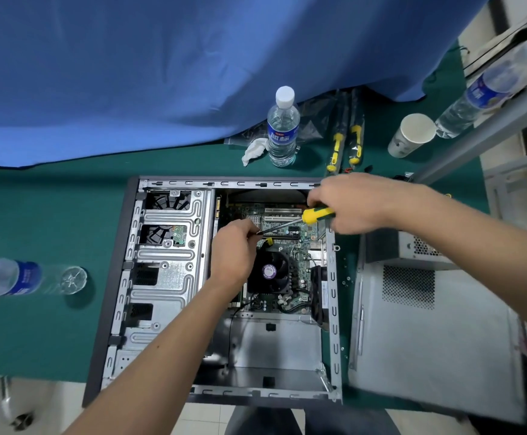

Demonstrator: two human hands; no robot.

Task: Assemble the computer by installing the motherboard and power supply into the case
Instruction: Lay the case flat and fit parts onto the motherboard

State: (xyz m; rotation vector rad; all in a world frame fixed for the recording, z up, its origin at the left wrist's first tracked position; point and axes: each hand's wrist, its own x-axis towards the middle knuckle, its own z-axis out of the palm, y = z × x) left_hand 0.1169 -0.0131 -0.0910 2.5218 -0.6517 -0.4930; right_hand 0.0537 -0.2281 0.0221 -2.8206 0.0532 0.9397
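two bare forearms reach from the near edge into an open computer case (174, 277), a stamped steel shell lying flat on green felt table cover (52, 215). near bay of the case: bare sheet metal, nothing mounted. beside it at right, a flat grey perforated side panel (428, 334); behind that, the boxy power supply (412, 249), outside the case. mid-case: green motherboard (300, 277), round black cooler fan (268, 271) with purple label. left hand (234, 252) over the board, fingers curled, pinching the screwdriver (315, 215) shaft near its tip. right hand (350, 202) closed round the glossy yellow handle, shaft slanting down toward the board. further back: clear ribbed water bottle (282, 127), crumpled tissue (254, 150), paper cup (411, 135), two packaged yellow tools (345, 142), blue draped cloth (193, 58).
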